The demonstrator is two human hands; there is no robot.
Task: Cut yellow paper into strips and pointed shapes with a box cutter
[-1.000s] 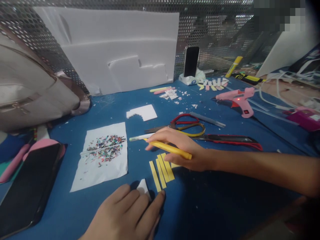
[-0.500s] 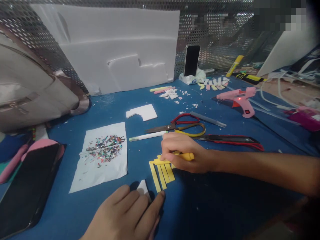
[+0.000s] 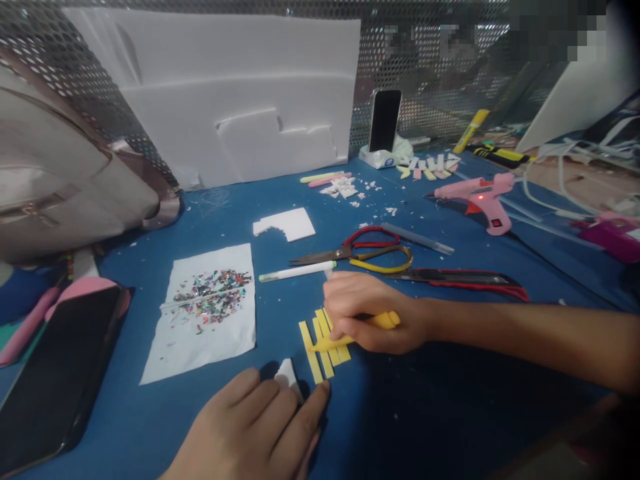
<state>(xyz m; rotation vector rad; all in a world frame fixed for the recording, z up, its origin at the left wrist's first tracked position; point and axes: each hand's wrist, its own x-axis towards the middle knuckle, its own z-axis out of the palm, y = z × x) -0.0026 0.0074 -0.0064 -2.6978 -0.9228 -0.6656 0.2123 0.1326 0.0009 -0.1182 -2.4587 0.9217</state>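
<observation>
R hand [image 3: 375,313] & L hand [image 3: 250,427] over a blue table [image 3: 125,427]. R hand: digits closed in a writing grip on a yellow marker [image 3: 387,321], butt end to the R, tip pointing L and slightly toward the wearer. L hand: outer fingers curled, index extended; palm side hidden, so can't tell if anything is gripped. Key relation: leftmost strip [image 3: 313,363], yellow, lies flat to the L of the R hand and just beyond the L hand; its long axis runs nr-to-far w/ far end tilted L, thus crosswise to the marker's shaft. Marker tip is at approx. mid-length of this strip; actual contact can't be confirmed. Second strip [image 3: 327,367] lies alongside, w/ L index fingertip at its nr end, touching or just beside (unclear). Hence L fingertip is closer to the strips' nr ends, while R fingers sit over the other strips [image 3: 343,354], partly hiding them. White scrap [image 3: 286,375] is btwn L knuckles & leftmost strip. Beyond R hand: white pen [image 3: 297,272], scissors [image 3: 345,253], cutter [image 3: 465,280]. Far L: paper sheet [image 3: 200,357] w/ glittery bits [image 3: 215,300].
</observation>
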